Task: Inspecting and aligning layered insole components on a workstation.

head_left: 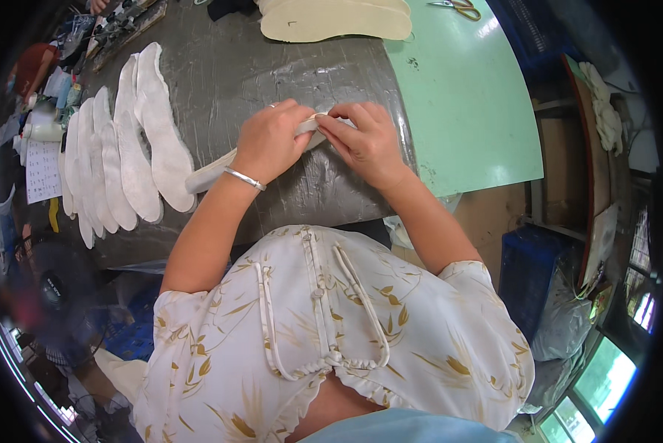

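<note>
Both my hands meet over the table, pinching the edge of a white insole [207, 176] between thumbs and fingers. My left hand [274, 140], with a ring and a silver bangle at its wrist, is closed around the insole's middle. Close beside it, my right hand [367, 144] pinches the far end with thumb and forefinger. The insole stands tilted on its edge, with its near end showing under my left forearm. My fingers hide part of it. To the left, several white insoles [161, 129] lie in an overlapping row.
A stack of cream insole-shaped pieces [335, 21] lies at the table's far side. Scissors [464, 9] rest on the green board [468, 111] at right. Dark plastic sheeting [346, 196] covers the table. A fan [54, 292] stands lower left, and a blue crate [527, 273] stands right.
</note>
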`<action>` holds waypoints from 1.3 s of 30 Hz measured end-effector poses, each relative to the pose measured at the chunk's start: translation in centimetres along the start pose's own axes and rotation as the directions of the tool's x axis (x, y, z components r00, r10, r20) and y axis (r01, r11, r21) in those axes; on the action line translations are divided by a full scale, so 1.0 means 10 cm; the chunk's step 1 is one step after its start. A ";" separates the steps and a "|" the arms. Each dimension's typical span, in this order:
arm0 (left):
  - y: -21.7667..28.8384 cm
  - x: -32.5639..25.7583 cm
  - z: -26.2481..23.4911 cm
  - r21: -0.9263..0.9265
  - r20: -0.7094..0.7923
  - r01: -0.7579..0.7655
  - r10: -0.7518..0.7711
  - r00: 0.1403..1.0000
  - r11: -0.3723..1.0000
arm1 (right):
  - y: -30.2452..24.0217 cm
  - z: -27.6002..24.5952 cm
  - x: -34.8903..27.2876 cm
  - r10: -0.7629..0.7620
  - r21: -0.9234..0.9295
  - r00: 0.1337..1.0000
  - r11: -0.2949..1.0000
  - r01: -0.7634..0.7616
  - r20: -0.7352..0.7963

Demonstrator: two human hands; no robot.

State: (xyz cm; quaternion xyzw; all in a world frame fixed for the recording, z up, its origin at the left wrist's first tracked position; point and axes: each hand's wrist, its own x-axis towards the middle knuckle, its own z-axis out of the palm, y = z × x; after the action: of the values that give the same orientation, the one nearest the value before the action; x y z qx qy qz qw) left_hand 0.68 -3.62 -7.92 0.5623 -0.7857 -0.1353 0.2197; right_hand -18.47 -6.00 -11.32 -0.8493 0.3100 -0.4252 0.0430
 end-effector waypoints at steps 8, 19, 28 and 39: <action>-0.04 0.02 -0.01 -0.016 0.105 0.103 -0.100 0.989 0.995 | 0.11 0.13 -0.05 -0.076 -0.062 0.997 0.995 0.076 -0.009; -0.07 0.04 0.06 0.053 0.110 0.238 -0.243 0.964 0.970 | 0.10 0.16 -0.10 -0.193 -0.042 0.981 0.980 0.193 -0.004; -0.06 0.03 0.06 0.100 0.116 0.214 -0.225 0.967 0.972 | 0.13 0.13 -0.06 0.072 0.193 0.997 0.978 -0.073 0.016; -0.03 -0.01 0.08 0.096 0.066 0.165 -0.171 0.983 0.982 | 0.16 0.08 0.03 0.036 0.139 0.997 0.989 -0.045 0.062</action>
State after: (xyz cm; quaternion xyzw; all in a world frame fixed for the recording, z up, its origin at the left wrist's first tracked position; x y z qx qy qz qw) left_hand 0.57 -3.69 -8.74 0.6306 -0.7483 -0.1386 0.1525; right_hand -18.48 -7.57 -12.18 -0.8499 0.2951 -0.4197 0.1202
